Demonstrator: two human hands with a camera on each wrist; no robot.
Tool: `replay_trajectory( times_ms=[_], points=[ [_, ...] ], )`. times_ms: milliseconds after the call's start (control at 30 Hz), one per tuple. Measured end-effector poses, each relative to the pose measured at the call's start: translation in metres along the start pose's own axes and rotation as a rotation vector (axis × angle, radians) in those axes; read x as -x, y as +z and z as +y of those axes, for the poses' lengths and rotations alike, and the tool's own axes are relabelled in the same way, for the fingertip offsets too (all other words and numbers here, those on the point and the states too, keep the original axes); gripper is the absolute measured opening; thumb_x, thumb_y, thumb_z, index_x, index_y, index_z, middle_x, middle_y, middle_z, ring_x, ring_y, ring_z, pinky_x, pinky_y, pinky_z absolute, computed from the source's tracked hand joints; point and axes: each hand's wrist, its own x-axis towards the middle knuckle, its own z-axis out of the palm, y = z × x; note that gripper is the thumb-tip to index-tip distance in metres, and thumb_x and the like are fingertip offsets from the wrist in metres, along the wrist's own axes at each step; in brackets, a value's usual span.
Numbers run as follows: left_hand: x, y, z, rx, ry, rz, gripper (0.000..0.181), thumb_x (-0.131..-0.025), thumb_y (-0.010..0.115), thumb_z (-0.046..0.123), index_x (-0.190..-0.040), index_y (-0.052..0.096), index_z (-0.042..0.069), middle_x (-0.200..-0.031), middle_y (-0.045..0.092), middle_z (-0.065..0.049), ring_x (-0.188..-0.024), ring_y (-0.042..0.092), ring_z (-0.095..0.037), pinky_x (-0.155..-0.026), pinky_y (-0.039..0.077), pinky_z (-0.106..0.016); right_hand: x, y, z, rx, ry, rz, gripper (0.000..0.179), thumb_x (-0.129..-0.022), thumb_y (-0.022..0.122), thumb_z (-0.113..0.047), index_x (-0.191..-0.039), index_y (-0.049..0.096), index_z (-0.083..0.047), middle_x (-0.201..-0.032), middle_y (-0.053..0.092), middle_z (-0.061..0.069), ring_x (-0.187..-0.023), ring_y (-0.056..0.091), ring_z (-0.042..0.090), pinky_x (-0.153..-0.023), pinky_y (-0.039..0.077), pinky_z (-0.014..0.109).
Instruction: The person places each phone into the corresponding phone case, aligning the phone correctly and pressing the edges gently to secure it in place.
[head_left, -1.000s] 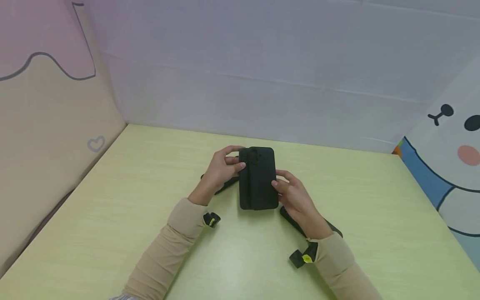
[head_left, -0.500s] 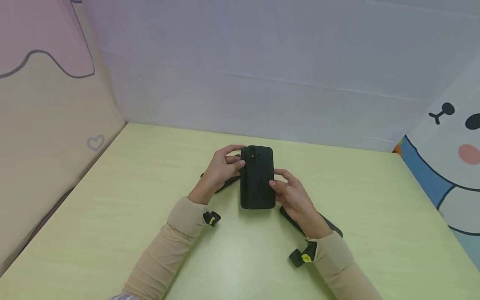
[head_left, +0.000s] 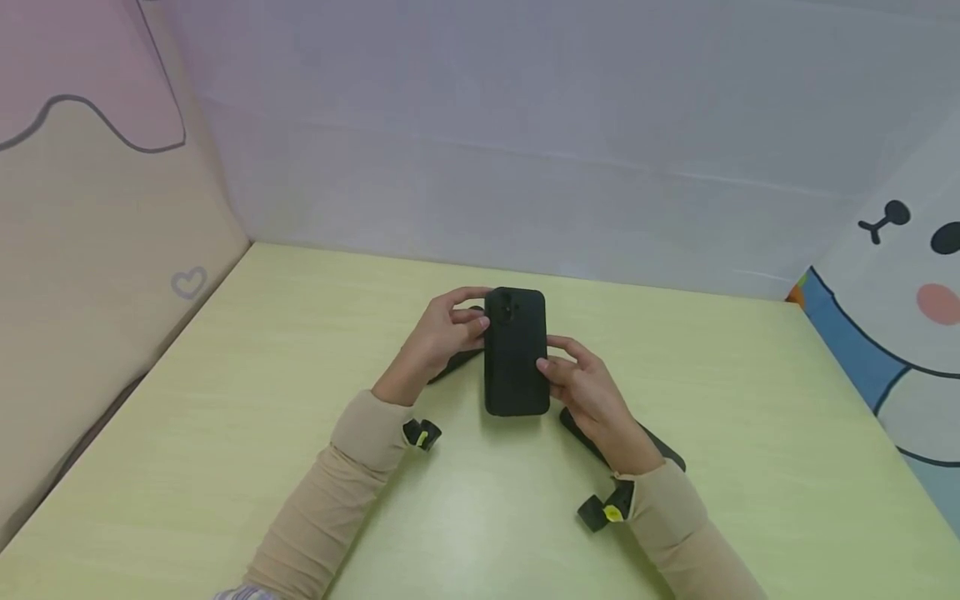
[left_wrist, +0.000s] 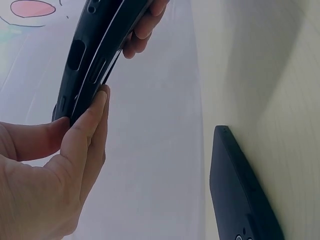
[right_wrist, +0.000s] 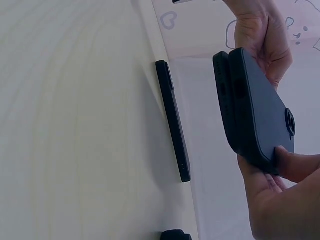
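Note:
Two black phone cases, one flat against the other, are held upright above the table. In the head view the front case (head_left: 517, 358), with its camera opening at the top, covers nearly all of the rear one. The rear case (right_wrist: 223, 92) shows as a second layer in the right wrist view. My left hand (head_left: 442, 333) pinches the pair at the upper left edge, thumb on the near side and fingers behind. My right hand (head_left: 588, 392) grips the right edge lower down, its thumb (right_wrist: 297, 165) on the front case. Whether phones sit inside cannot be told.
A dark phone-shaped slab (head_left: 457, 364) lies on the pale table (head_left: 450, 517) behind my left hand; camera rings show on it in the left wrist view. Another black slab (head_left: 660, 446) lies partly under my right wrist. Walls (head_left: 525, 167) border the table's back and sides.
The front and rear cases, offset sideways a second ago, have slid together and now line up. The front one shifted left over the rear. Both hands stay nearly in place.

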Motion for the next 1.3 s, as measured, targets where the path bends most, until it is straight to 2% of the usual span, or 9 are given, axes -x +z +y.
replay_trajectory(
  times_ms=[433,700,833,1033,1300],
  points=[
    [0.0011,0.0018,0.0020,0.056,-0.036,-0.018,0.041,-0.091,0.050,-0.003,-0.129,0.049,0.013,-0.110,0.059,-0.018,-0.097,0.063,-0.023,-0.087,0.050,-0.035,0.0000,-0.0003,-0.0013,-0.010,0.031,0.048,0.048,-0.088,0.056,-0.001,-0.134,0.041,-0.003,-0.090,0.067,-0.007,-0.084,0.065,0.008,-0.075,0.051,0.023],
    [0.0018,0.0045,0.0007,0.055,-0.017,-0.025,0.035,-0.095,0.047,0.007,-0.129,0.048,0.012,-0.115,0.060,-0.018,-0.099,0.062,-0.023,-0.088,0.049,-0.036,0.0013,-0.0008,-0.0018,-0.026,0.046,0.066,0.050,-0.087,0.058,-0.001,-0.134,0.041,-0.002,-0.090,0.067,-0.007,-0.084,0.065,0.008,-0.074,0.051,0.023],
    [0.0016,0.0057,0.0001,0.063,-0.016,-0.016,0.036,-0.094,0.051,0.015,-0.130,0.047,0.011,-0.117,0.060,-0.017,-0.102,0.062,-0.025,-0.088,0.049,-0.036,0.0016,-0.0009,-0.0017,-0.030,0.052,0.075,0.050,-0.087,0.058,-0.001,-0.134,0.041,-0.002,-0.088,0.067,-0.007,-0.082,0.065,0.007,-0.074,0.051,0.022],
    [0.0023,0.0060,-0.0008,0.061,-0.002,-0.005,0.043,-0.090,0.058,0.013,-0.130,0.046,0.011,-0.114,0.061,-0.021,-0.101,0.063,-0.027,-0.086,0.050,-0.035,0.0020,-0.0004,-0.0017,-0.029,0.055,0.082,0.050,-0.086,0.059,-0.001,-0.133,0.042,-0.001,-0.086,0.067,-0.008,-0.081,0.064,0.007,-0.073,0.051,0.021],
    [0.0028,0.0057,-0.0024,0.025,0.014,0.009,0.040,-0.091,0.055,0.010,-0.130,0.045,0.010,-0.115,0.061,-0.020,-0.101,0.063,-0.028,-0.087,0.050,-0.036,0.0019,0.0011,-0.0017,-0.026,0.048,0.077,0.048,-0.085,0.060,0.000,-0.131,0.044,0.001,-0.085,0.068,-0.008,-0.080,0.065,0.007,-0.073,0.052,0.022]
  ],
)
